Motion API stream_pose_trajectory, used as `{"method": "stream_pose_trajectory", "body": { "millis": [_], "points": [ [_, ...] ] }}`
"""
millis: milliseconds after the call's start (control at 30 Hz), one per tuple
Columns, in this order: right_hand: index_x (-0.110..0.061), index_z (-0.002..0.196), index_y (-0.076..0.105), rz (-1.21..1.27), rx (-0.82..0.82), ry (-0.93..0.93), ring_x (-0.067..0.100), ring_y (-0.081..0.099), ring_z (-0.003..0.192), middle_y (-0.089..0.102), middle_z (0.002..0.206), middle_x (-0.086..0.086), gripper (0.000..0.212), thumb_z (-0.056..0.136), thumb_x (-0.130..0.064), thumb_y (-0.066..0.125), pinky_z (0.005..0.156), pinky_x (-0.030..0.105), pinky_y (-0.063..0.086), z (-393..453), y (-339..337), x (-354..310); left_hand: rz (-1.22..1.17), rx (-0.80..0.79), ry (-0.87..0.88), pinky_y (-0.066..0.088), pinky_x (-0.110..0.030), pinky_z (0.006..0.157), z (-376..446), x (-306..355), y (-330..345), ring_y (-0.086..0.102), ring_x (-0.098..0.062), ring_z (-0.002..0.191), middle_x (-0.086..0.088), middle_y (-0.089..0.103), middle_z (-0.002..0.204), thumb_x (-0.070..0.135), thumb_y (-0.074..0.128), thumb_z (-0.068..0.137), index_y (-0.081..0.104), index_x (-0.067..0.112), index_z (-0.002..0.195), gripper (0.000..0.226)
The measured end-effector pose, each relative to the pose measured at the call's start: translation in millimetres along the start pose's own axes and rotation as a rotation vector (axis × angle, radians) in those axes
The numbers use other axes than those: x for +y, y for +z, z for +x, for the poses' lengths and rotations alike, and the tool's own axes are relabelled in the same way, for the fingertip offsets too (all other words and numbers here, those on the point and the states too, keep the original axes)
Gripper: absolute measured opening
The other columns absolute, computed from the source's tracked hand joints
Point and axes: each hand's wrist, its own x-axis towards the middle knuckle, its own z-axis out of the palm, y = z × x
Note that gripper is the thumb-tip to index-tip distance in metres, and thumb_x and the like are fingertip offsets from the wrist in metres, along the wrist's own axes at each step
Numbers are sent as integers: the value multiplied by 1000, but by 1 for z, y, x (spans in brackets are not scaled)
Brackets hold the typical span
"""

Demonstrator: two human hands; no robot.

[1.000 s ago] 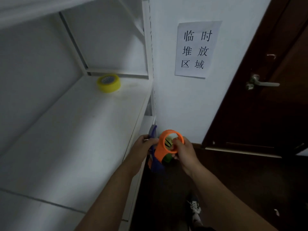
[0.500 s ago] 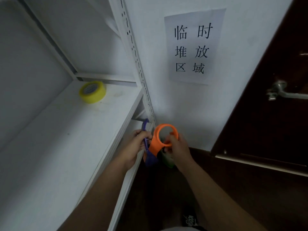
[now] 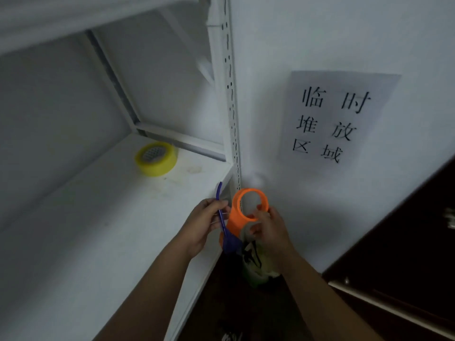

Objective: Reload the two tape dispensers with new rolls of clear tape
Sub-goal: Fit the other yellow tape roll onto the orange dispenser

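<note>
Since the prior frame my view has swung left. White shelf [image 3: 98,242] carries the yellow-tinted tape roll [image 3: 156,158] at 10 o'clock. Left hand [image 3: 205,223] pinches the purple dispenser [image 3: 221,217]; right hand [image 3: 269,227] grips the orange dispenser [image 3: 242,212] at centre.

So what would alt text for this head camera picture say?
Two hands hold an orange tape dispenser beside a white shelf: the left hand pinches its purple handle, the right hand grips the ring. A yellowish tape roll sits on the shelf.

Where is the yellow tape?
The yellow tape lies on the white shelf at its back corner, left of the post, beyond both hands.
</note>
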Motion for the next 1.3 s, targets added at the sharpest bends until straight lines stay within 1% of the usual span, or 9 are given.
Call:
{"method": "stream_pose_trajectory", "body": {
  "millis": [100, 200, 433, 567, 767, 900, 1067, 1200, 1300],
  "points": [
    [-9, 102, 58, -86, -18, -52, 11, 54, 46, 64, 84, 12, 13, 90, -14, 60, 48, 24, 44, 23, 19, -19, -8, -16, 33, 49, -28, 75, 22, 18, -14, 64, -16, 80, -5, 68, 86, 17, 56, 92, 60, 13, 87, 8],
    [-9, 100, 58, -133, -57, -88, 8, 56, 46, 66, 84, 10, 11, 90, -13, 58, 49, 23, 45, 43, 47, -30, -32, 25, 42, 48, -25, 72, 38, 32, -33, 65, -18, 84, -8, 68, 92, 17, 57, 92, 58, 10, 96, 9],
    [-11, 108, 57, -267, -265, -33, 20, 61, 60, 69, 87, 5, 23, 91, -26, 57, 63, 32, 46, 75, 116, -27, -105, 190, 54, 47, -26, 75, 49, 44, -98, 64, -21, 91, -10, 68, 97, 22, 60, 89, 57, 7, 100, 18],
    [-16, 106, 57, -382, -406, -36, 21, 61, 66, 67, 99, 6, 20, 92, -29, 57, 65, 33, 48, 98, 150, -30, -170, 321, 43, 47, -29, 79, 54, 41, -124, 64, -21, 91, -9, 69, 97, 25, 61, 87, 61, 7, 99, 21],
    [-15, 109, 55, -528, -594, -42, 18, 61, 68, 63, 93, 7, 24, 93, -33, 56, 59, 26, 47, 122, 185, -28, -367, 511, -2, 46, -36, 88, 54, 32, -140, 61, -24, 86, -10, 67, 90, 26, 59, 89, 63, 9, 94, 18],
    [-17, 110, 55, -623, -703, -80, 14, 62, 71, 64, 97, 3, 25, 94, -36, 56, 57, 20, 45, 137, 192, -27, -460, 639, -32, 49, -33, 78, 56, 25, -137, 61, -25, 82, -13, 66, 90, 25, 59, 89, 61, 10, 89, 15],
    [-19, 103, 58, -801, -830, -83, 21, 66, 85, 66, 97, 4, 27, 90, -41, 53, 77, 39, 54, 153, 196, -24, -459, 776, -45, 48, -31, 70, 57, 13, -127, 60, -23, 75, -12, 65, 87, 27, 58, 90, 60, 9, 96, 18],
    [-11, 116, 59, -914, -855, -338, 25, 58, 105, 57, 107, 3, 43, 89, -44, 53, 92, 44, 49, 157, 198, -25, -526, 873, -30, 49, -31, 69, 56, 3, -123, 59, -23, 73, -12, 63, 80, 28, 55, 93, 59, 9, 91, 20],
    [-10, 120, 51, -969, -776, -657, 31, 53, 111, 39, 126, 6, 37, 91, -31, 59, 82, 39, 47, 166, 204, -29, -561, 944, 14, 49, -30, 64, 59, -2, -120, 57, -22, 67, -12, 58, 73, 28, 53, 94, 55, 10, 81, 23]
  ]
}}
